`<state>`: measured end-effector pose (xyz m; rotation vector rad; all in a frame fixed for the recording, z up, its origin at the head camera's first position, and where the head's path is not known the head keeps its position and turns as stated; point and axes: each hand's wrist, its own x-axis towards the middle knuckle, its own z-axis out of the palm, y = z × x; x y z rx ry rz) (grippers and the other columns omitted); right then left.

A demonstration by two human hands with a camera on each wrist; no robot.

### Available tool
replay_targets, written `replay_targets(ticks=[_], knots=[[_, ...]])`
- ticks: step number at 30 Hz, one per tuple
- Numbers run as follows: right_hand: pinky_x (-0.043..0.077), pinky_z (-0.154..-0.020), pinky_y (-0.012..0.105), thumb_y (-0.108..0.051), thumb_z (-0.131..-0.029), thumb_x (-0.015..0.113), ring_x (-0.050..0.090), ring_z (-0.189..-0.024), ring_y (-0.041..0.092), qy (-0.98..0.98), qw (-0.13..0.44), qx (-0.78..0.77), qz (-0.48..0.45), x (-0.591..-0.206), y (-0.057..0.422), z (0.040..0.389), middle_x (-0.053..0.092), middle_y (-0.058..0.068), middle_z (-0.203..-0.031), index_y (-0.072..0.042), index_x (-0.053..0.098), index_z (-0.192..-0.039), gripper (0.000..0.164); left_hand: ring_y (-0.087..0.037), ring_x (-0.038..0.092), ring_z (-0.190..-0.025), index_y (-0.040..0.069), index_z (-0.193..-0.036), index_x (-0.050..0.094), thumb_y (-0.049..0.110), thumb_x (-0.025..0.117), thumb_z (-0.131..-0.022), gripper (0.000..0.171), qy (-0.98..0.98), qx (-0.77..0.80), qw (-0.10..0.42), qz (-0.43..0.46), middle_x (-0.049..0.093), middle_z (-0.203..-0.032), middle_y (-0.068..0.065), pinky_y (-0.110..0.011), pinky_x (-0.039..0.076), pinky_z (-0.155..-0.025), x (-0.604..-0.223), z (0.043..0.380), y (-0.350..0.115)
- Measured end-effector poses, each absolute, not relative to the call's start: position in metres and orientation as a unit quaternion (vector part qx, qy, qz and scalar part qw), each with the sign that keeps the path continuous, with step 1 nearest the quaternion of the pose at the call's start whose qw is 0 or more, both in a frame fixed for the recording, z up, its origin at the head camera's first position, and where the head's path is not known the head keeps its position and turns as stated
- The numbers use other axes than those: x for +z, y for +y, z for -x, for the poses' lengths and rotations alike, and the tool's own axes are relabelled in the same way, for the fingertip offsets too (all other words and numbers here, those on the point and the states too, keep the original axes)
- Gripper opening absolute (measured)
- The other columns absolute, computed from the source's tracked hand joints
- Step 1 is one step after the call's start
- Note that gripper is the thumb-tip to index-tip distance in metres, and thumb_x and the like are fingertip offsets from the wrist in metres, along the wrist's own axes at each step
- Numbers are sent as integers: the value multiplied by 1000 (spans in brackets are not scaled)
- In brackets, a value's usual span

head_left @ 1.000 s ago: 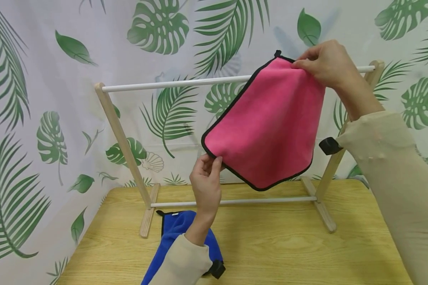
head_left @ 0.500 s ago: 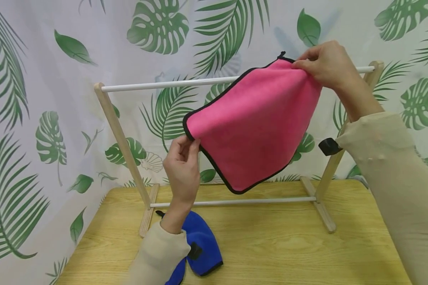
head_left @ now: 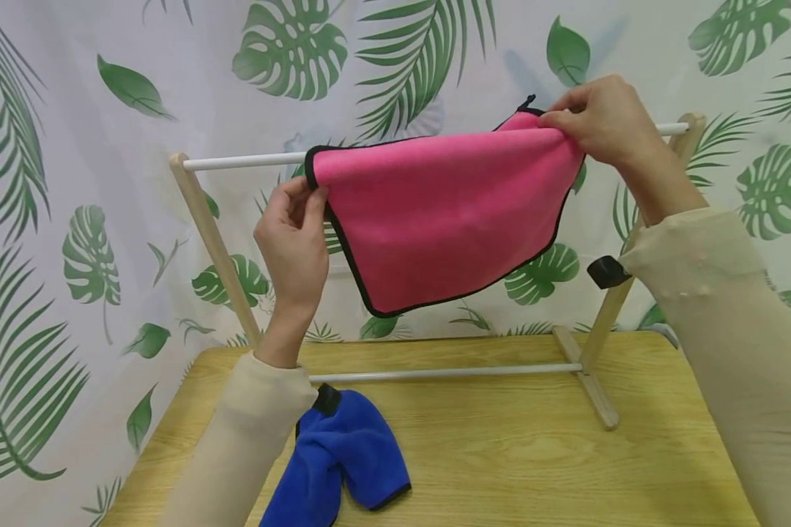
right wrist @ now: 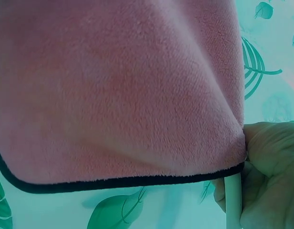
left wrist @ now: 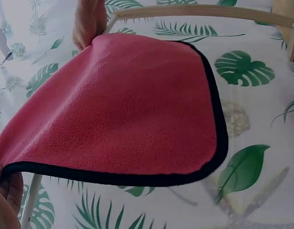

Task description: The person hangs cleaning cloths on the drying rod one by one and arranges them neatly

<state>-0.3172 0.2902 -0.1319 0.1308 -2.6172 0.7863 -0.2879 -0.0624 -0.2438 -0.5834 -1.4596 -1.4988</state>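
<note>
A pink towel (head_left: 442, 212) with black edging is stretched between both hands at the rack's top rail (head_left: 244, 161). My left hand (head_left: 294, 238) pinches its left edge near the upper corner, just below the rail. At the upper right, my right hand (head_left: 600, 121) pinches the towel beside a small black loop (head_left: 529, 102). The cloth hides the middle of the rail. In the left wrist view the towel (left wrist: 137, 109) spreads broadly, with the left hand (left wrist: 6, 200) at the lower left. In the right wrist view the right hand (right wrist: 270, 176) grips the towel's edge beside the rail.
A blue towel (head_left: 356, 446) lies crumpled on the wooden table (head_left: 534, 446), partly behind the left sleeve. The rack has wooden legs (head_left: 214, 249) and a white lower bar (head_left: 448, 373). A leaf-patterned curtain (head_left: 132, 293) hangs behind.
My left hand has moved left and up, drawing the towel's left corner up to the rail. The towel now spreads sideways. My right hand has stayed in place.
</note>
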Motion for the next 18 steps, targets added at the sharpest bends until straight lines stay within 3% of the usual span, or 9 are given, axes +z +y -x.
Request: replay_targets(ticks=[18], knots=[[41,-65,22,-34,-103,62,43,-96,20,-937,201,281,-48,-131,291,316,60,19,-113,5,69,-129,47,-17,65,-82,-5,-111,71,8,66,-102,17,-701,-512,454,201,74,-102,-13,-19,51,-77,-174,314,-77]])
